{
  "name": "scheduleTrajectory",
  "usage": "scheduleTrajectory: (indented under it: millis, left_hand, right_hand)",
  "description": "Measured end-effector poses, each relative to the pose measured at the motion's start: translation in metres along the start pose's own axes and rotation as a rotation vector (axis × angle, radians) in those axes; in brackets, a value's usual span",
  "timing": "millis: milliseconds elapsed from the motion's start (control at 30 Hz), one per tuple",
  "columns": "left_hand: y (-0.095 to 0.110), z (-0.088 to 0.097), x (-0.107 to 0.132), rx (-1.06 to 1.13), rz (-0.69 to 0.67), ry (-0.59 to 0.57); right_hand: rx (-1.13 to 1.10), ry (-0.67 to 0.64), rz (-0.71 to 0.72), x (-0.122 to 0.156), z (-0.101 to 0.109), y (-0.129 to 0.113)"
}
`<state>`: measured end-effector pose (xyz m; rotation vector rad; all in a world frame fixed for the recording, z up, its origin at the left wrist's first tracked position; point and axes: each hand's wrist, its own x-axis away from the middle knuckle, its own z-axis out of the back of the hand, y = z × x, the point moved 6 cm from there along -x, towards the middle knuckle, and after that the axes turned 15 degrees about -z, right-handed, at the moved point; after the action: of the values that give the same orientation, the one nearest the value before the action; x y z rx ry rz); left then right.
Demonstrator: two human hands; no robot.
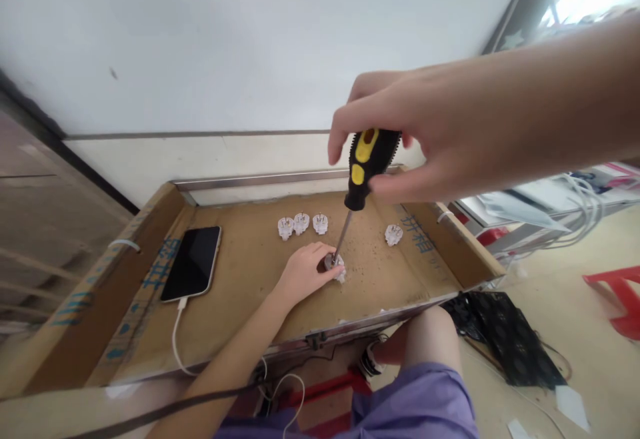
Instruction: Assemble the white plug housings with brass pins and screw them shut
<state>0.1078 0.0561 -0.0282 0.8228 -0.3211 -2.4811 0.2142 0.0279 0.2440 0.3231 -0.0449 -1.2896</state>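
Note:
My right hand (395,132) is closed round the black and yellow handle of a screwdriver (361,169). The shaft slants down, its tip meeting a white plug (340,271) on the cardboard surface. With thumb and fingers, my left hand (309,269) grips that plug and steadies it against the cardboard; part of it is hidden by the fingers. Beyond the left hand, a row of three similar plugs (301,223) sits with metal pins pointing up. Another plug (393,234) lies apart on the right.
A phone (192,264) with a white charging cable (176,332) lies at the left of the cardboard (250,279). Raised cardboard sides (453,242) edge the work surface, and a white wall (240,46) stands behind. Black trays (505,332) and a red stool (620,299) are on the floor.

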Motion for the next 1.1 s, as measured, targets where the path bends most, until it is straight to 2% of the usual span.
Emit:
scheduleTrajectory:
  millis: [100,167,267,333,467,600,700,867,1000,1100]
  left_hand:
    - [0.001,0.000,0.000,-0.003,0.000,0.004]
    - [0.001,0.000,-0.001,-0.006,0.003,0.005]
    - [0.001,0.000,-0.001,-0.004,0.002,0.006]
    - [0.001,0.000,0.000,0.001,0.005,0.011]
    - [0.000,0.000,0.000,0.005,0.013,0.009]
    - [0.001,0.000,0.000,-0.005,0.016,0.006]
    - [0.001,0.001,0.000,-0.021,0.019,0.003]
    - [-0.001,0.001,-0.001,-0.034,0.013,0.006]
    - [-0.002,0.003,-0.001,-0.086,0.005,0.028]
    - [-0.001,0.003,-0.001,-0.054,0.007,0.033]
  right_hand:
    - [-0.085,0.087,0.056,0.006,0.009,-0.009]
    - [-0.111,0.064,0.064,0.005,0.008,-0.012]
    - [-0.041,0.016,-0.006,0.000,0.003,-0.008]
    - [0.014,0.060,-0.018,-0.001,0.003,-0.006]
    - [-0.043,0.092,0.074,0.003,0.002,-0.006]
    - [-0.037,0.111,0.028,0.006,-0.002,-0.003]
    - [-0.159,0.142,0.054,0.009,0.002,-0.005]
    - [-0.320,0.001,0.098,0.009,0.000,-0.007]
    - [-0.354,0.076,0.171,0.010,0.004,-0.008]
    - [-0.325,0.103,0.164,0.016,0.007,-0.010]
